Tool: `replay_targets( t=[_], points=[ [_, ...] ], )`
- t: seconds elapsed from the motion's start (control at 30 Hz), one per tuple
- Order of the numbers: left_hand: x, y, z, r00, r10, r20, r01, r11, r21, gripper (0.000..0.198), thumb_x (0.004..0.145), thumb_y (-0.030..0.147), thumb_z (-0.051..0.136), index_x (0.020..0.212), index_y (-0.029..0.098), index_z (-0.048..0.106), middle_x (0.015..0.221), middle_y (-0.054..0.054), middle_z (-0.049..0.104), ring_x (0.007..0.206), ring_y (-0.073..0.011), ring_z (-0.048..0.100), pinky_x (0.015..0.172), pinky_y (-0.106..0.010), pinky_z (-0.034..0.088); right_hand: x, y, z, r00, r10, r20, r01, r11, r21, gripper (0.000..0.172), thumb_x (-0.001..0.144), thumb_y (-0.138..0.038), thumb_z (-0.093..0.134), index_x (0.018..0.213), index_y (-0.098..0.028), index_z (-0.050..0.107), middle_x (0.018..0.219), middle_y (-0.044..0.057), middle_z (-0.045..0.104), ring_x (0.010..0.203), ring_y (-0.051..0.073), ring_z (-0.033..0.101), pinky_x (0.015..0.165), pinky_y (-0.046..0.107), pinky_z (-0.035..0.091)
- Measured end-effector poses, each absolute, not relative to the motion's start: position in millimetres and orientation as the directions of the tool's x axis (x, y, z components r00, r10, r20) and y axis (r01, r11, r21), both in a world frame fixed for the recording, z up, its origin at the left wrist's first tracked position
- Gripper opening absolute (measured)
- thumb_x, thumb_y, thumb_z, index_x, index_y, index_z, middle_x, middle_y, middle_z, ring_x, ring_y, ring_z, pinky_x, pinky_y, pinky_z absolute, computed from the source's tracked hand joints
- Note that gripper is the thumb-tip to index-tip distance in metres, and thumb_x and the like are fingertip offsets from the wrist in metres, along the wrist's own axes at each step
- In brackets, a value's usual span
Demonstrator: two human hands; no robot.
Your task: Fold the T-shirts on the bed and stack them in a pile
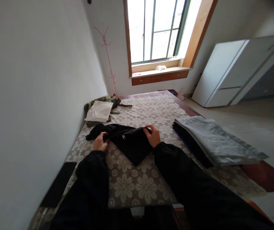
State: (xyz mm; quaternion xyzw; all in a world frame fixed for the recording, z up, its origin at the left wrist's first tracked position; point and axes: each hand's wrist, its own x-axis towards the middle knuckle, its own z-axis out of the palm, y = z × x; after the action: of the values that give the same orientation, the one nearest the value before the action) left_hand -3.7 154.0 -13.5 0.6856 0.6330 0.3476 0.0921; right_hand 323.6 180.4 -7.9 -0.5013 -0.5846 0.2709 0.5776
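Note:
A black garment (134,145) with a small white label hangs between my two hands over the table, one corner pointing down toward me. My left hand (100,142) pinches its edge on the left, with a bunched part of the cloth lying beyond the fingers. At the right end of the same edge, my right hand (153,135) is closed on the fabric, thumb and fingers together. Beneath it spreads a flower-patterned tablecloth (146,187).
Folded grey cloth (211,140) lies over dark pieces on the right. A white cloth (99,111) rests on a green bag (115,101) at the far left. A black flat item (59,184) sits by the left wall. Beyond stand a pink rack (107,52) and white fridge (230,68).

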Motion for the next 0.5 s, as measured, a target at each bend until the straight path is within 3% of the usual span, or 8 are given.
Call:
replay_targets(
  t=[0.1,0.2,0.33,0.5],
  points=[
    [-5.7,151.8,-14.7,-0.07,0.924,0.376,0.8,-0.173,0.574,0.042,0.067,0.008,0.061,0.106,0.022,0.064,0.106,-0.009,0.069,0.106,-0.0287,0.064,0.101,-0.043,0.048,326.6,184.2,-2.4,0.184,0.889,0.419,0.272,0.364,-0.891,0.03,0.079,-0.051,0.063,0.086,-0.022,0.066,0.079,0.003,0.071,0.075,0.023,0.065,0.069,0.033,0.049],
    [-4.0,149.5,-11.5,-0.068,0.919,0.388,0.788,-0.19,0.586,0.034,0.066,0.005,0.06,0.096,0.021,0.066,0.099,-0.007,0.07,0.102,-0.027,0.065,0.099,-0.04,0.049,332.8,187.1,8.0,0.208,0.896,0.393,0.27,0.333,-0.903,0.032,0.078,-0.052,0.062,0.087,-0.021,0.066,0.074,0.003,0.069,0.069,0.022,0.063,0.064,0.032,0.047],
    [0.3,144.4,-0.4,-0.111,0.907,0.407,0.759,-0.187,0.623,0.014,0.075,0.013,0.06,0.085,0.022,0.064,0.083,-0.003,0.07,0.09,-0.0234,0.067,0.089,-0.034,0.051,346.7,183.0,25.0,0.13,0.932,0.339,0.303,0.288,-0.908,0.031,0.073,-0.05,0.064,0.082,-0.02,0.068,0.063,-0.001,0.064,0.061,0.019,0.058,0.058,0.03,0.044],
    [2.1,123.7,29.5,-0.175,0.88,0.442,0.721,-0.192,0.666,0.007,0.078,0.025,0.062,0.086,0.024,0.063,0.079,-0.002,0.07,0.083,-0.0218,0.068,0.078,-0.031,0.052,368.1,157.7,57.9,0.07,0.904,0.422,0.384,0.366,-0.848,0.026,0.074,-0.047,0.065,0.08,-0.021,0.069,0.076,0.001,0.071,0.075,0.022,0.064,0.073,0.034,0.048]
  ],
)
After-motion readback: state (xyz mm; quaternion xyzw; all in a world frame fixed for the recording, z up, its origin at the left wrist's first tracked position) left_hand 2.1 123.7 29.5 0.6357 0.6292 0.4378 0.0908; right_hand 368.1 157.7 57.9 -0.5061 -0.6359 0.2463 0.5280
